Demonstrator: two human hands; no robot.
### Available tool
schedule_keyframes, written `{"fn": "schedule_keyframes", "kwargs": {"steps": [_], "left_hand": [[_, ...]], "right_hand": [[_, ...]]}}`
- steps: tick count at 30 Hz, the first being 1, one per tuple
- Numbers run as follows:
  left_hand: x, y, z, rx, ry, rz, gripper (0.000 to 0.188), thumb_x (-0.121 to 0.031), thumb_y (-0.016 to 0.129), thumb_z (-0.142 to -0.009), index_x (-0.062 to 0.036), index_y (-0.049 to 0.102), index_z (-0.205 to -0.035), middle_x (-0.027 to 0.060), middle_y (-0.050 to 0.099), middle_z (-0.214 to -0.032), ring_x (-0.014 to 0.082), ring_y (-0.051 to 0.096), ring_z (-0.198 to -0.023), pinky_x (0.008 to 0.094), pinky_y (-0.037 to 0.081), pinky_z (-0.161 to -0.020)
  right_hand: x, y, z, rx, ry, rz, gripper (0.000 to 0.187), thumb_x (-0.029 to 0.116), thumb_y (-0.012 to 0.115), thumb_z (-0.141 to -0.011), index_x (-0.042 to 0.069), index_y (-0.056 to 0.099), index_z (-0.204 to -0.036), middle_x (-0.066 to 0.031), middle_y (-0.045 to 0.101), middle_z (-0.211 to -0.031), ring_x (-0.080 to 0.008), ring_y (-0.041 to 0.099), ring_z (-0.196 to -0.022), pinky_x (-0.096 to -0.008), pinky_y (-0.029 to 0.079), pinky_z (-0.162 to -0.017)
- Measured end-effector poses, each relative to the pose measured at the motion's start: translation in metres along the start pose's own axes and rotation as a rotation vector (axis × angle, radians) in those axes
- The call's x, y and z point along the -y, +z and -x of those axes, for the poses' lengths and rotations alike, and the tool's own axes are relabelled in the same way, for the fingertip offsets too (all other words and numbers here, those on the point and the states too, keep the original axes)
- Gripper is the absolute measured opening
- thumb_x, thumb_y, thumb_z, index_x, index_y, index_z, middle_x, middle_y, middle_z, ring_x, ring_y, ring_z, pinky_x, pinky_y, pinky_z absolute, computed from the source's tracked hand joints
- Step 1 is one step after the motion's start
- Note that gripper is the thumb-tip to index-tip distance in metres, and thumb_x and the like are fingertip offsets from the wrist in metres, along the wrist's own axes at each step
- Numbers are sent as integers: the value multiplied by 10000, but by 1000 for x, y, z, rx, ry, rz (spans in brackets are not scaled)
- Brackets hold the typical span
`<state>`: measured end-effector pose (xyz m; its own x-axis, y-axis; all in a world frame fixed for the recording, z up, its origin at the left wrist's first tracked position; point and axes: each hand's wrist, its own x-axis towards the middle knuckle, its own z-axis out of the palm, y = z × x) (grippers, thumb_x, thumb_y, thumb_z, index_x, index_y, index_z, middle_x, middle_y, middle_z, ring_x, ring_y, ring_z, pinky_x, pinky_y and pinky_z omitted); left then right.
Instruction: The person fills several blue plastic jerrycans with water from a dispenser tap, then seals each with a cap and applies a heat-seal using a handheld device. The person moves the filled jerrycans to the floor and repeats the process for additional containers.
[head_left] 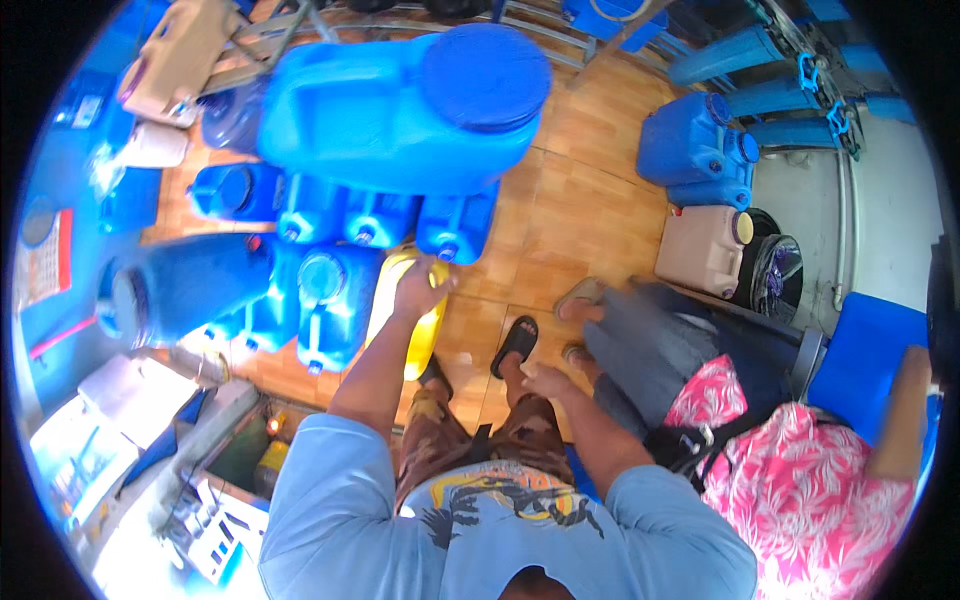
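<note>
My left hand is over the top of an upright yellow jerry can, its fingers spread and reaching past the can's right edge. Just left of it stands a blue jerry can with a round lid. Behind is a row of smaller blue jerry cans, and a large blue container with a wide round lid rises over them. My right hand hangs beside my right knee. Its fingers are curled in, and nothing shows in them.
A seated person in a pink patterned top is close on my right, legs and sandals near my right foot. Beyond stand a beige jerry can and blue jerry cans. A large blue container lies tilted at the left. Wood-patterned tiles cover the floor.
</note>
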<state>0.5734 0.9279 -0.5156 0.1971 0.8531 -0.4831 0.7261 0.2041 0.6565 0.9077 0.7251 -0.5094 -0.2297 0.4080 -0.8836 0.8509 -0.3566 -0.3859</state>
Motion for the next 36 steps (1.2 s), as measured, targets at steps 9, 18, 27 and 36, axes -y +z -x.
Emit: {"fn": "schedule_keyframes", "kwargs": {"steps": [9,18,27,36], "left_hand": [[191,-74,411,346,-482,32,840,-581,734,-833,-12,547,-1422,214,601,-1400,358,561,-1320,437,442,-1107],[218,-83,576,-141,-820,138,767,-528,738,-851,52,596,-1332,263,655,-1290,356,640,-1216,411,496,-1027],[86,-11,622,-391,-970,526,712,-496,739,-839,27,619,-1308,231,670,-1279,332,628,-1237,398,490,-1039],[55,27,666,-606,-1022,349,702,-501,728,-866,7,601,-1334,220,633,-1328,358,598,-1253,422,477,-1055]], "right_hand": [[149,-88,62,-323,-11,165,576,426,621,-940,-15,583,-1310,-241,645,-1283,-381,621,-1183,-486,489,-989],[438,-244,133,-1186,-828,358,422,270,681,-908,73,630,-1278,-192,633,-1302,-373,593,-1213,-477,476,-1025],[537,-330,66,-984,-541,706,650,314,716,-876,108,494,-1451,-221,560,-1414,-412,549,-1286,-495,468,-1054],[518,-291,91,-467,-915,798,612,208,689,-915,-16,479,-1445,-297,557,-1390,-427,541,-1299,-447,435,-1080]]}}
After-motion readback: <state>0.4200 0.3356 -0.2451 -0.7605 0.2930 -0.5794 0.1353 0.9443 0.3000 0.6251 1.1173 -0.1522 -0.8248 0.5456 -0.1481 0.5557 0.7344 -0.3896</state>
